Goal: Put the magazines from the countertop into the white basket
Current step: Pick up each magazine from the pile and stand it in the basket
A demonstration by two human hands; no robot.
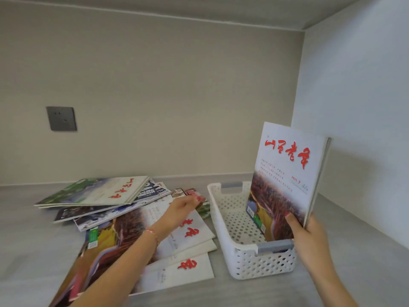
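A white perforated basket [223, 220] with grey handles stands on the grey countertop. My right hand [309, 238] grips the lower corner of a white magazine [285, 173] with red lettering, held upright with its lower part inside the basket. Left of the basket lies a loose pile of magazines [124, 209], several with the same red title. My left hand [183, 207] reaches over that pile, fingers bent on the far edge of a magazine near the basket; the hand is blurred.
A beige back wall with a grey socket plate [61, 118] rises behind the countertop [26, 251]. A white side wall [358, 129] stands close on the right of the basket. A shelf or ceiling closes the space above.
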